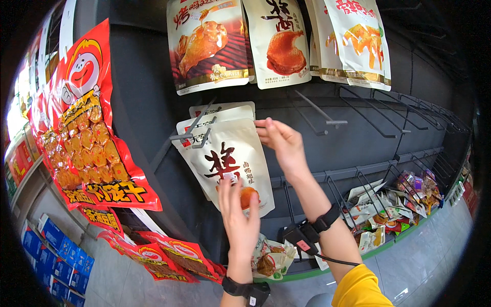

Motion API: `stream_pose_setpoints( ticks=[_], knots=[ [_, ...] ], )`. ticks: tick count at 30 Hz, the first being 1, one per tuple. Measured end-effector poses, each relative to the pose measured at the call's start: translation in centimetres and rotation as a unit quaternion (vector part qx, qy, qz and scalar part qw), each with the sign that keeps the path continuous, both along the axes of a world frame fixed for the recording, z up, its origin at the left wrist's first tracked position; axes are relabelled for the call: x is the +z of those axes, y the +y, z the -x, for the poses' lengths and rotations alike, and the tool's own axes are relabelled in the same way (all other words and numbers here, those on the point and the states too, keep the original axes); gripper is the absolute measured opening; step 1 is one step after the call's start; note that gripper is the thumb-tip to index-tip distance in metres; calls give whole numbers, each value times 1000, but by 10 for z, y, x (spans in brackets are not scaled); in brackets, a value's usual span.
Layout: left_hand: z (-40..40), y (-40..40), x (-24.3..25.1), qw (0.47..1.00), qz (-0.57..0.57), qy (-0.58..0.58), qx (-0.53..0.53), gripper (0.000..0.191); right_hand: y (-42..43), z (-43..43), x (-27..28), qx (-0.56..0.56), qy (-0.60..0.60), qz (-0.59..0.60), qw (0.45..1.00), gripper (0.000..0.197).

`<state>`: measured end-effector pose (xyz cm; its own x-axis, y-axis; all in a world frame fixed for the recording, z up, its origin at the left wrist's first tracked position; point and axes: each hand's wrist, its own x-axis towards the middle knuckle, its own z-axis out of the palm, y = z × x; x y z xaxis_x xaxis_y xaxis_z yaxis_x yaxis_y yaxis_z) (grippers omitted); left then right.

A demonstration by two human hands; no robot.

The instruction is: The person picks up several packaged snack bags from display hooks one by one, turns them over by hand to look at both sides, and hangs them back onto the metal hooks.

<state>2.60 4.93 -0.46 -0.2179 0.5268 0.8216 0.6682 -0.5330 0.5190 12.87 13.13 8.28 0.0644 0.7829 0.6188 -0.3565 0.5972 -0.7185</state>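
Observation:
Several cream food pouches [234, 153] hang one behind another from a dark metal display hook [184, 136], level with my chest view. The front pouch bears writing and a picture of cooked meat, partly covered by my left hand [239, 218]. That hand is open with fingers upright before the pouch's lower part; whether it touches is unclear. Beside the pouches' upper right edge is my right hand [282, 144], its fingertips at the edge and its thumb off the pouch. Nothing is seen gripped in either hand. Both wrists carry black strapped devices.
More pouches [282, 46] hang above. Bare hooks [368, 111] jut out at right. Loose packets [383, 211] lie on the bottom shelf, with another packet [270, 257] below my hands. Large red snack bags [88, 126] hang at left, near blue boxes [57, 253] on the floor.

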Motion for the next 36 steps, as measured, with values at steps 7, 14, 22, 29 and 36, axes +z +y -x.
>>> stream_pose_setpoints(
  ticks=[7,14,22,29,36],
  knots=[
    [-38,-40,-23,924,242,10,-297,16,-28,-47,-24,-19,-193,55,980,20],
    [-61,-64,-48,811,318,122,-475,18,-77,-87,-50,1,-228,128,965,17],
    [-113,-90,-86,679,402,284,-544,28,-146,-144,-85,57,-285,257,922,46],
    [-171,-92,-190,580,460,338,-581,29,-182,-210,-149,90,-352,285,887,41],
    [-194,-62,-307,567,589,201,-540,35,-176,-245,-244,125,-520,320,782,26]
  ],
)
